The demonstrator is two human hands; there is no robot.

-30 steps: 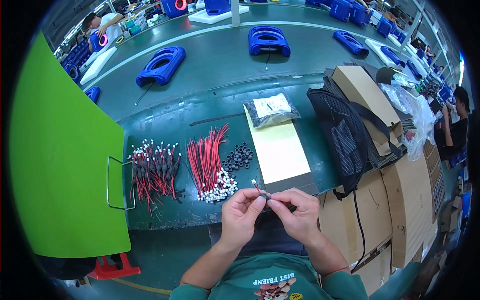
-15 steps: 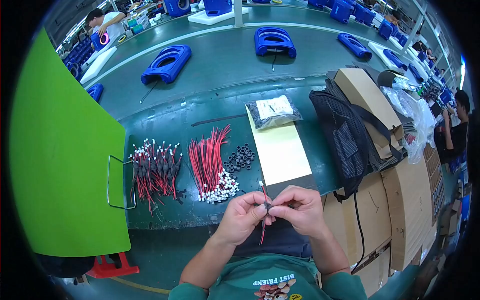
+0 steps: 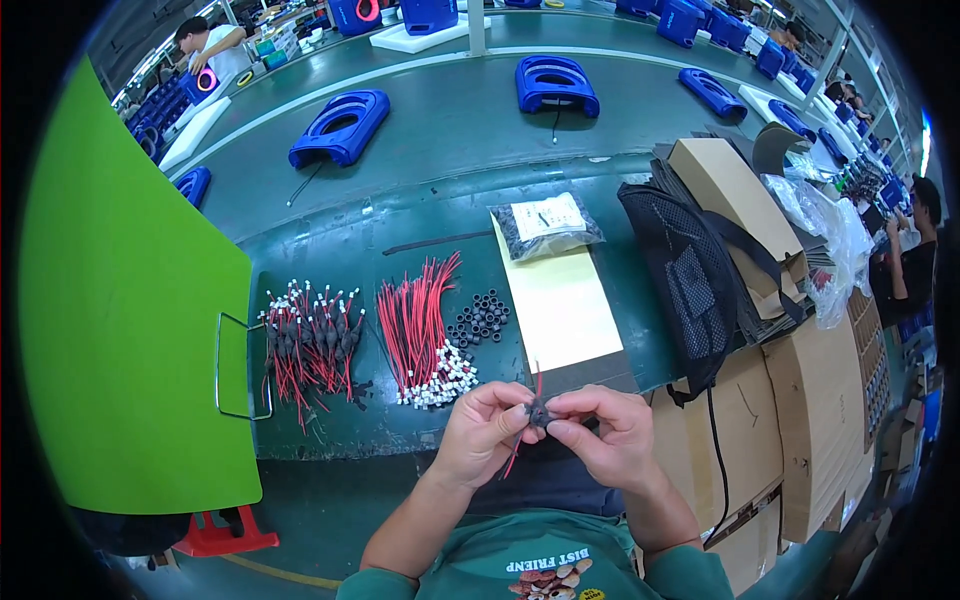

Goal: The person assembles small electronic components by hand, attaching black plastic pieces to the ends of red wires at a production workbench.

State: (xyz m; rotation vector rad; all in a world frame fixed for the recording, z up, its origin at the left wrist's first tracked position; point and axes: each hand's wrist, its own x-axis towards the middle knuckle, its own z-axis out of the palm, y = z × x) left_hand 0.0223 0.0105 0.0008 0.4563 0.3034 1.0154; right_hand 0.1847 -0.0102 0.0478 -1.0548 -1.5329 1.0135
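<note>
Green table (image 3: pixel 630 310); red cable (image 3: pixel 539 414) between left hand (image 3: pixel 480 437) and right hand (image 3: pixel 613 442), both pinching it.

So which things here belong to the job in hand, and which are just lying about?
Likely the job:
held wire with dark lump, in left hand and right hand
red-and-black wires
small black rings
bunch of lumpy wires
bag of dark parts

Probably just lying about:
black mesh bag
cardboard box
clear plastic
</note>
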